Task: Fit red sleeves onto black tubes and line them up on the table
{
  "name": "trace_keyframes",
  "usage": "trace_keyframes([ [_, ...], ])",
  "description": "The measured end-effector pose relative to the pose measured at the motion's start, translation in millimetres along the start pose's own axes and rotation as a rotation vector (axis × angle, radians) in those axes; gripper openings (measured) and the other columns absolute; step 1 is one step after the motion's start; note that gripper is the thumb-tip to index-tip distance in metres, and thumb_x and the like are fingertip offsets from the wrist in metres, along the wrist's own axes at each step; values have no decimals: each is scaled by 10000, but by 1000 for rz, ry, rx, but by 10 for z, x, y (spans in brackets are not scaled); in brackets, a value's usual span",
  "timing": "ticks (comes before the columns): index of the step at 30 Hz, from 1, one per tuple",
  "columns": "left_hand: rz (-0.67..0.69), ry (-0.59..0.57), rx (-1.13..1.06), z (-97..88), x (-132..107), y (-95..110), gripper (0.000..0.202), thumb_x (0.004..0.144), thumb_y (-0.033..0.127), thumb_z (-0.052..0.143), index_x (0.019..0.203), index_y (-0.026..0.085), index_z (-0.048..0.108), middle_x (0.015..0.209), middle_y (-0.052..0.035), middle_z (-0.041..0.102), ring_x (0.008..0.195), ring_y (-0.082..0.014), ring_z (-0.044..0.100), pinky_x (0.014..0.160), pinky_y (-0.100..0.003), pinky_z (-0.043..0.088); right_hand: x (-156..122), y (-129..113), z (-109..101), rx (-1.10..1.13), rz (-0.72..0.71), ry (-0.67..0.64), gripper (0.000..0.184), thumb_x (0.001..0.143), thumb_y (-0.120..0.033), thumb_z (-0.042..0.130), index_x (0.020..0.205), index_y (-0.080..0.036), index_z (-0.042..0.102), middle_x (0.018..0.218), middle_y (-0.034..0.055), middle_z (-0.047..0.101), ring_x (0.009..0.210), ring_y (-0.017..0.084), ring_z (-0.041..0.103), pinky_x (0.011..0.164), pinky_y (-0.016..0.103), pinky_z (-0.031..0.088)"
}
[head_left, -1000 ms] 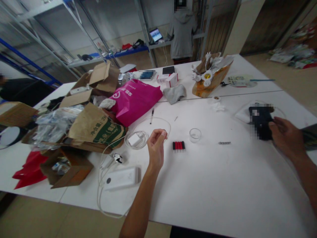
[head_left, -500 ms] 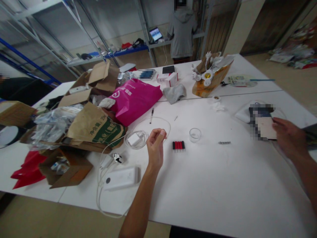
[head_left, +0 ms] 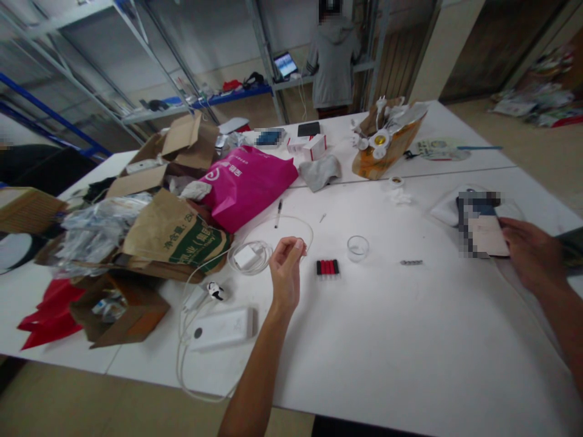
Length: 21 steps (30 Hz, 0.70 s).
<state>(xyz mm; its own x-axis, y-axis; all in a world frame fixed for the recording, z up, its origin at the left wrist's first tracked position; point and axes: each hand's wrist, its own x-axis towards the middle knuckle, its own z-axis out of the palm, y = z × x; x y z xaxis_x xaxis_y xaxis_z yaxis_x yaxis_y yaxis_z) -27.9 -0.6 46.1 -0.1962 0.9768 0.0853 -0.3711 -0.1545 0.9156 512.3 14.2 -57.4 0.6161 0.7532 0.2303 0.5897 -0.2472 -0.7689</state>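
Note:
My left hand [head_left: 285, 275] hovers over the white table [head_left: 387, 340] with its fingers curled, pinching the end of a thin white cable [head_left: 291, 223]. That cable loops back to a white charger brick [head_left: 247, 256]. Just right of the hand lies a row of red and black batteries [head_left: 327, 267], then a small clear cup [head_left: 357, 247]. My right hand [head_left: 531, 254] rests at the table's right side, fingers on a pale card [head_left: 487, 235] lying over a dark, blurred-out object [head_left: 467, 212].
A white power bank [head_left: 222, 328] lies near the front edge. Cardboard boxes [head_left: 184, 142], a brown paper sack [head_left: 175, 233], a pink bag [head_left: 248, 182] and a red bag [head_left: 52, 309] crowd the left. A person in a grey hoodie [head_left: 332, 60] stands at the shelves behind.
The dark object under my right hand now shows a pale card on top of it. My left hand has stayed in place, still pinching the cable.

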Motion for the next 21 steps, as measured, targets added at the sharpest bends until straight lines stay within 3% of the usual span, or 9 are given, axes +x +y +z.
trace_keyframes([
  [3, -4, 2, -1, -9, 1, -13, 293, 919, 435, 918, 888, 203, 742, 890, -19, 612, 876, -162, 557, 838, -298, 467, -12, -45, 1, 23, 90, 0, 549, 842, -375, 688, 1341, -205, 842, 1194, 141, 848, 1055, 356, 782, 978, 548, 629],
  [10, 2, -5, 4, 7, -14, 4, 301, 924, 439, 909, 870, 202, 731, 897, -22, 612, 881, -162, 557, 842, -295, 476, 20, 35, 5, 20, 54, -16, 565, 845, -415, 703, 1354, -214, 842, 1182, 130, 842, 1033, 347, 775, 995, 554, 612],
  [16, -5, 0, -9, 6, -9, -6, 266, 916, 417, 917, 906, 202, 761, 899, -24, 622, 877, -158, 555, 832, -281, 476, 6, -8, 44, 66, 64, 20, 546, 834, -386, 722, 1325, -189, 858, 1149, 147, 845, 995, 332, 771, 945, 519, 613],
  [21, 1, -14, -12, 18, -24, 14, 266, 934, 410, 897, 899, 195, 744, 911, -24, 613, 886, -157, 549, 844, -277, 471, 66, 46, 114, 163, 80, 63, 499, 790, -334, 745, 1254, -199, 870, 1113, 131, 851, 918, 274, 768, 809, 409, 607],
])
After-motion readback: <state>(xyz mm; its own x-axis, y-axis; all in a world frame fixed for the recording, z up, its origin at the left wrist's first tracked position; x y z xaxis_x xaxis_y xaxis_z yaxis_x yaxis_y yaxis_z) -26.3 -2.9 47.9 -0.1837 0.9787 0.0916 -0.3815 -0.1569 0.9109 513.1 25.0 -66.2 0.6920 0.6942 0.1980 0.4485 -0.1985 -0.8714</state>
